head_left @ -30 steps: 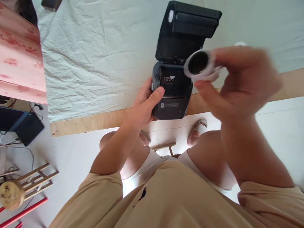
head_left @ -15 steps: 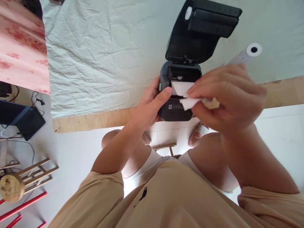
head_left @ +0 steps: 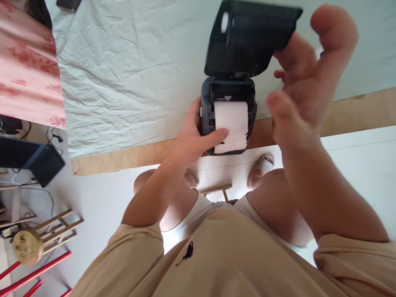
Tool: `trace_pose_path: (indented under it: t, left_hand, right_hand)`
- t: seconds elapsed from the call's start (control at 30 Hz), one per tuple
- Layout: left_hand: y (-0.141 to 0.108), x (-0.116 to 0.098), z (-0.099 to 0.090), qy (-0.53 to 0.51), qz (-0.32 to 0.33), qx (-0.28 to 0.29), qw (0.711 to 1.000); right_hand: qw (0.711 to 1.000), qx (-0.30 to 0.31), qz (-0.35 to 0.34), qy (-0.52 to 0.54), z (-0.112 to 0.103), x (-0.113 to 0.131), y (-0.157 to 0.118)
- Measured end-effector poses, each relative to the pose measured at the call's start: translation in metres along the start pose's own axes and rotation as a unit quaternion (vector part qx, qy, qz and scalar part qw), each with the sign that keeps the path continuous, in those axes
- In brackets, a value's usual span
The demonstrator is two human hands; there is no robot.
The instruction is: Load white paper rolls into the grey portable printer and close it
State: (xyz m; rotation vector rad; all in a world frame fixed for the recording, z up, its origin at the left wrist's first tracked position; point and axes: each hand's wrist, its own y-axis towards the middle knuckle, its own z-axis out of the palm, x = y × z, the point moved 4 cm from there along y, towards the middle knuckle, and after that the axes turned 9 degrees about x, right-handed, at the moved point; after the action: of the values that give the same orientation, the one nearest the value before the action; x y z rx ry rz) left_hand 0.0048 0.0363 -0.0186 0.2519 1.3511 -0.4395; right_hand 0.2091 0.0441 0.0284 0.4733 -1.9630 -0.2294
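A small dark portable printer (head_left: 208, 93) stands at the table's front edge with its hinged lid (head_left: 250, 45) raised. White paper (head_left: 233, 117) lies over its front, torn unevenly along the right side. My left hand (head_left: 196, 138) grips the printer from the left, its thumb pressing on the paper. To the right, my right hand (head_left: 309, 86) has its fingers spread and holds nothing. Some of its fingertips are at the lid's right edge, partly behind it; whether they touch it I cannot tell. Behind this hand the white paper roll is almost wholly hidden.
A wrinkled pale green cloth (head_left: 133, 74) covers the table above a bare wooden edge (head_left: 123, 159). A dark object (head_left: 68, 5) lies at the far left. On the left are a wooden stool (head_left: 27, 247), red bars (head_left: 40, 274), cables and a black device (head_left: 46, 165).
My right hand has let go of the paper and moved up to the lid, fingers opening. The paper now lies down over the printer's front, under my left thumb. The printer has shifted slightly left.
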Motion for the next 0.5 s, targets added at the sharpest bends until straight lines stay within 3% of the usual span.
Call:
trace_pose_path:
  t: [0.1,0.3,0.5]
  left_hand:
    - [0.0,0.004,-0.002,0.001,0.013,0.003,1.0]
    - [-0.003,-0.004,0.005,-0.059,0.045,0.028,0.997]
    - [-0.004,-0.012,0.011,-0.109,0.015,0.025,0.994]
  right_hand:
    - [0.995,-0.077,-0.045,0.052,-0.006,-0.001,-0.006]
    - [0.992,0.096,0.007,0.084,0.016,-0.019,-0.007]
    - [0.991,0.104,0.028,0.084,0.023,-0.029,-0.006]
